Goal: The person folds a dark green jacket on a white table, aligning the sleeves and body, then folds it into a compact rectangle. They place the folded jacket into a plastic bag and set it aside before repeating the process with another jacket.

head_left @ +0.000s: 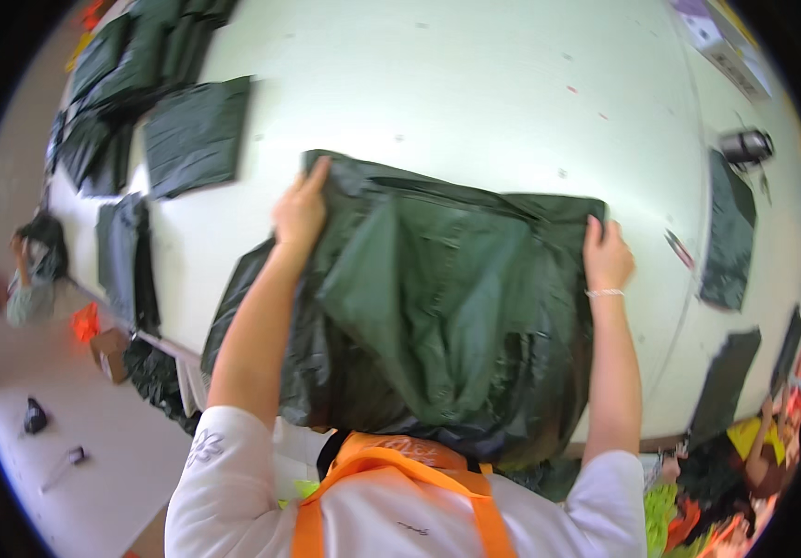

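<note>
Green-black folded bags [131, 74] are stacked at the far left corner of the white table [475, 84], and one flat folded bag [198, 135] is laid just beside the stack. Another dark piece [126, 256] hangs over the table's left edge. A person [33, 270] is seen past that edge, well apart from the work. At the right, a small dark cylinder [746, 146] lies near the table's far side, with a dark strip [730, 237] below it and a second strip [724, 381] nearer the front edge. Nothing is seen between the hands and the bag.

A large dark green bag [437, 307] of thin glossy plastic is spread across the table's middle, wrinkled and puffed, its near end draped over the front edge toward an orange strap [391, 460].

The left hand [300, 209] is set on the bag's far left corner, fingers close together and curled over the edge, pinching the plastic. The right hand [608, 253] grips the far right corner the same way, fingers bent and closed on the film, a thin bracelet [605, 293] at the wrist
</note>
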Available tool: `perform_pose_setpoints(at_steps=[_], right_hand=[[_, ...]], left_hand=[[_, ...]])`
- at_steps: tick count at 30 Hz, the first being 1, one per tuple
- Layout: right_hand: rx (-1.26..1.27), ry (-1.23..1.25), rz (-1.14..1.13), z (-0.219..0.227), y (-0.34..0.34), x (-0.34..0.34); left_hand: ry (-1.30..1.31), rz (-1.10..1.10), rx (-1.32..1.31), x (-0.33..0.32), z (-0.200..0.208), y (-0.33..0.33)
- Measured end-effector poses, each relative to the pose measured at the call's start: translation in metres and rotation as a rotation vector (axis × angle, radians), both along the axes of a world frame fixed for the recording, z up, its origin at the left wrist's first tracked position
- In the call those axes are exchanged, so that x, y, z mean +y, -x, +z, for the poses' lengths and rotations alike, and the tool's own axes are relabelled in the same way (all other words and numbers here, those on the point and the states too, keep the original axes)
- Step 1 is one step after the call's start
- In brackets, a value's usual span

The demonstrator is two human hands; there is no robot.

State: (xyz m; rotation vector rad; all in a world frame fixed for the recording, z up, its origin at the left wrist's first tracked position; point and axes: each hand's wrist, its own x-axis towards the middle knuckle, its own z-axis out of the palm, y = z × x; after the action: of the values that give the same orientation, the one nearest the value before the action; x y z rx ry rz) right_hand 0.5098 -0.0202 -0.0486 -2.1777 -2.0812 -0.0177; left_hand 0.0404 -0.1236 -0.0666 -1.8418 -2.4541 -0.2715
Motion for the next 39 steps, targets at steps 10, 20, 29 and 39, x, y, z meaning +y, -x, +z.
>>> perform_pose_setpoints(at_steps=[10,20,29,39], right_hand=[[0.337,-0.060,0.289,0.118,0.073,-0.134],[0.668,0.321,-0.117,0.112,0.126,-0.269],[0.735,0.374,0.052,0.073,0.103,-0.257],[1.591,0.624,-0.402,0.092,0.078,-0.251]], left_hand=[[-0.066,0.081,0.366,0.041,0.004,0.168],[-0.046,0.073,0.174,0.033,0.032,0.239],[0.863,-0.422,-0.994,-0.188,0.119,-0.111],[0.202,0.523,-2.758,-0.216,0.130,-0.163]])
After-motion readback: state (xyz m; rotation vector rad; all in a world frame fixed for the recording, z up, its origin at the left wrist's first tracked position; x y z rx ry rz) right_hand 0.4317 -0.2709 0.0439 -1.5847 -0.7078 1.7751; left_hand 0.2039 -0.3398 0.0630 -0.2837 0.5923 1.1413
